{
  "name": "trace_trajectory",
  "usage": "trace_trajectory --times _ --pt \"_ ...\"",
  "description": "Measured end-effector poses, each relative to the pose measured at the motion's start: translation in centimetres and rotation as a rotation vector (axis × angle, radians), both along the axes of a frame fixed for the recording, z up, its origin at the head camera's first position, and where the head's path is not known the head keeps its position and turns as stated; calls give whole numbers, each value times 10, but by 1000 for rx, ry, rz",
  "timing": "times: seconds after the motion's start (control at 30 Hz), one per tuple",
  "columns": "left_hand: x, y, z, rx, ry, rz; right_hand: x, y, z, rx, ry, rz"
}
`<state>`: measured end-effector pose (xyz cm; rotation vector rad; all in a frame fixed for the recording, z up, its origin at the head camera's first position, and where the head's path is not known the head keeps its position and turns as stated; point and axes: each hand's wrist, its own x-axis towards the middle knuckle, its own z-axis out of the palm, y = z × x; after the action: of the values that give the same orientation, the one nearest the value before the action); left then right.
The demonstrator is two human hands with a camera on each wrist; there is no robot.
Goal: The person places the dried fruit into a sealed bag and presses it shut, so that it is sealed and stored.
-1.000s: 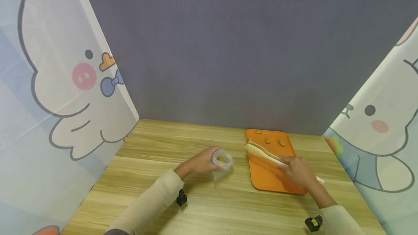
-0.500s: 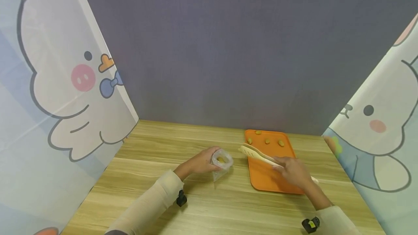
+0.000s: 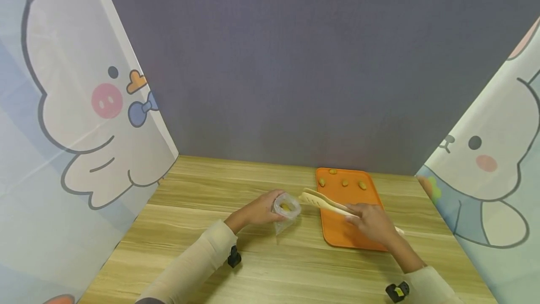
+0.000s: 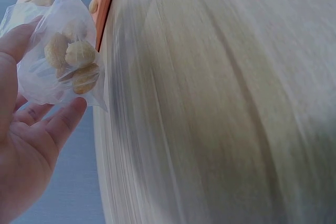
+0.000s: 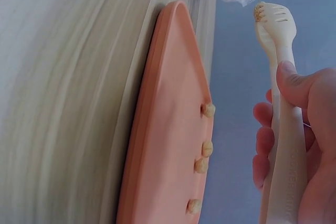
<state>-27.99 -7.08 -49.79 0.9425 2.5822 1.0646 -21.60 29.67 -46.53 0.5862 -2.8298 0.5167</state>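
Note:
My left hand (image 3: 262, 208) grips the side of a small clear plastic bag (image 3: 285, 225), its mouth facing up. Through the plastic, the left wrist view shows several tan, lumpy snack pieces (image 4: 80, 54). Cream-coloured slotted tongs (image 3: 331, 205) are in my right hand (image 3: 374, 223), thumb on one arm and fingers wrapped round the other. Between the tong tips a tan snack piece (image 5: 259, 12) is pinched, seen in the right wrist view. The tips are right beside the bag's rim on its right side.
An orange tray (image 3: 343, 236) lies on the wood-grain table (image 3: 202, 182) at the right, with several snack pieces (image 3: 362, 185) near its far end. A grey panel (image 3: 270, 60) stands behind the table, cartoon-printed sheets on both sides.
My right hand has carried the tongs leftward from over the tray to the bag's rim. The left hand and bag have stayed in place.

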Motion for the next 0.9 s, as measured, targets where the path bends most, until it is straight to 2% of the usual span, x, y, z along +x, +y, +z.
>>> trace_trajectory --times 0.23,0.47,0.9 --pt "0 1 -1 5 4 -2 3 -9 7 -12 34 33" --pt "-2 1 -2 4 10 -11 5 -15 10 -32 -26 17" --pt "-1 2 -2 31 -8 -30 9 -27 10 -46 -31 57"
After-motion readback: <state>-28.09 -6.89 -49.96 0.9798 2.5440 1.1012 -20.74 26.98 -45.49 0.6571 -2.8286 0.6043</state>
